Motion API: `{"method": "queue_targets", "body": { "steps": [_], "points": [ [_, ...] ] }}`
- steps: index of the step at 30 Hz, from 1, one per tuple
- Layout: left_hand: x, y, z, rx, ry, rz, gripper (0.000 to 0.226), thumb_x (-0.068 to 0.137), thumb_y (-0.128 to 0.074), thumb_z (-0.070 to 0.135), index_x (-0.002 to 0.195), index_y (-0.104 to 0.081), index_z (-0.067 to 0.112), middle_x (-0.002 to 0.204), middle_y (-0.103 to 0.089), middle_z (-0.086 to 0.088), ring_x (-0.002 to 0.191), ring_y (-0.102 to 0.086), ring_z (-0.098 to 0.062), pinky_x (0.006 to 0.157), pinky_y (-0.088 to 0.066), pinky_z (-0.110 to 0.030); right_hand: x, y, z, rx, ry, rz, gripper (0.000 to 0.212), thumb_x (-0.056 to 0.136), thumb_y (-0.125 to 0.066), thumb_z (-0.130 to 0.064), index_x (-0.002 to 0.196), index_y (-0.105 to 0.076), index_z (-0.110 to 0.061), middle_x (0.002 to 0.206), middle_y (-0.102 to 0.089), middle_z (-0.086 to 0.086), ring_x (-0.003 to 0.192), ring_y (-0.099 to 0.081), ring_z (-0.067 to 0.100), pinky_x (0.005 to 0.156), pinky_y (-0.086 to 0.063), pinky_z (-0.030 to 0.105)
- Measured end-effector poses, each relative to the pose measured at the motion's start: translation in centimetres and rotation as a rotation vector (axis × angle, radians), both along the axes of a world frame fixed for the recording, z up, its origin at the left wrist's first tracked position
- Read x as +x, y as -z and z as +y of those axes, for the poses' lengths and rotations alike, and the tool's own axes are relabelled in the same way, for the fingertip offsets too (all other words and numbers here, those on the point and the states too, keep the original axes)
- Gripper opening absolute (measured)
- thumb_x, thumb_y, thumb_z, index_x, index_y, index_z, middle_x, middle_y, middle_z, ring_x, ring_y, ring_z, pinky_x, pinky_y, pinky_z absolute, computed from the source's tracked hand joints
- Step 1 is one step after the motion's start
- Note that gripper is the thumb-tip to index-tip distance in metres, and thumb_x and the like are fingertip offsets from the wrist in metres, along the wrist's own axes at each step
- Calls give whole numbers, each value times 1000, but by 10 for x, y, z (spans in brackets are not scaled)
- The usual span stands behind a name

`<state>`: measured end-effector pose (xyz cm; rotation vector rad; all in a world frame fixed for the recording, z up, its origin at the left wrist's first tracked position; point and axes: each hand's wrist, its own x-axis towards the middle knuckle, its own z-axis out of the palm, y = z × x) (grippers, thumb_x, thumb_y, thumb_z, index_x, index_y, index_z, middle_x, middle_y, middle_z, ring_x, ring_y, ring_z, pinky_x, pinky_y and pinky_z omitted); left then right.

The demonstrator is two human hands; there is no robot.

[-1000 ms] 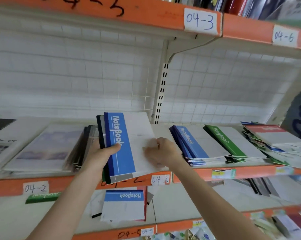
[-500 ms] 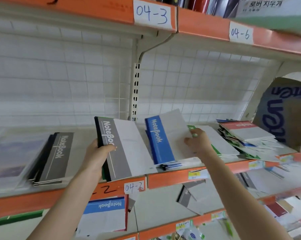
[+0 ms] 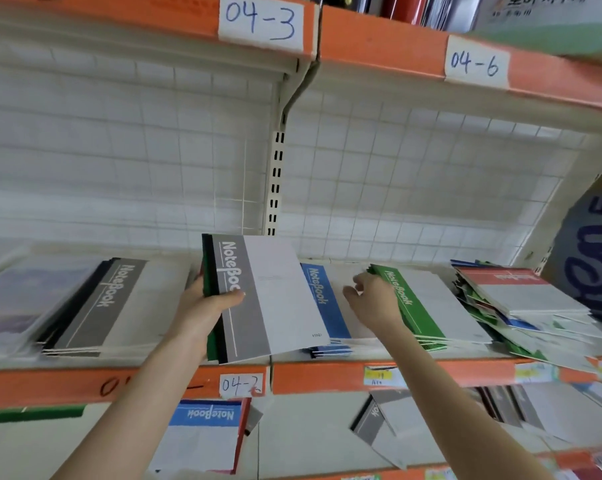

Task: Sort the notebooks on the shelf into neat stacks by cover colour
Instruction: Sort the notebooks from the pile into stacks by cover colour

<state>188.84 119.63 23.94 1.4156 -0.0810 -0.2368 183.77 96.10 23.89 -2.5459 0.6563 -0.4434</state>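
Head view: left hand (image 3: 202,310) grips a bundle of notebooks (image 3: 258,296), grey on top, above the shelf (image 3: 327,375) edge; right hand (image 3: 372,301) empty, fingers relaxed over the blue stack (image 3: 322,299); transfer the grey cover to the grey stack (image 3: 112,306), edges squared.

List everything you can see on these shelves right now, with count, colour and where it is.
held bundle: one, grey cover on top, green and black beneath, shelf front, middle.
grey stack: one, grey, left of the held bundle.
pale stack: one, whitish, far left, blurred.
blue stack: one, blue, right of the held bundle.
green stack: one, green, right of the blue stack.
mixed pile: one, red cover on top, untidy, far right.
labels: three, white, on orange shelf edges: 04-3, 04-6, 04-2.
lower-shelf notebooks: at least two, one blue-topped, one grey.
left hand: one, grips the held bundle.
right hand: one, fingers relaxed, over the blue stack.
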Motion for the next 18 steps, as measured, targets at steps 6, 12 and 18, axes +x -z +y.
{"method": "queue_targets", "body": {
  "steps": [6, 12, 18],
  "points": [
    [-8, -4, 0, 2, -55, -25, 22, 85, -66, 13, 103, -59, 24, 97, -66, 1, 85, -62, -15, 61, -43, -26, 13, -2, 52, 635, -185, 65, 31, 88, -62, -23, 64, -46, -10, 64, -51, 2, 56, -48, 15, 47, -37, 20],
    [-2, -3, 58, -3, -234, 69, 16, 90, -59, 8, 104, -59, 15, 84, -63, -2, 71, -60, -17, 57, -42, -25, 34, 3, 78, 518, -150, -18, 8, 85, -51, -11, 80, -54, -5, 69, -51, 4, 57, -46, 18, 41, -37, 16],
    [-1, 2, 144, -63, -317, 181, 21, 90, -48, -6, 102, -55, 8, 84, -60, -12, 70, -58, -23, 56, -41, -30, 62, -1, 128, 483, -171, -61, 14, 86, -49, -2, 95, -60, -1, 78, -57, 8, 58, -51, 17, 45, -40, 19]
  ]
}}
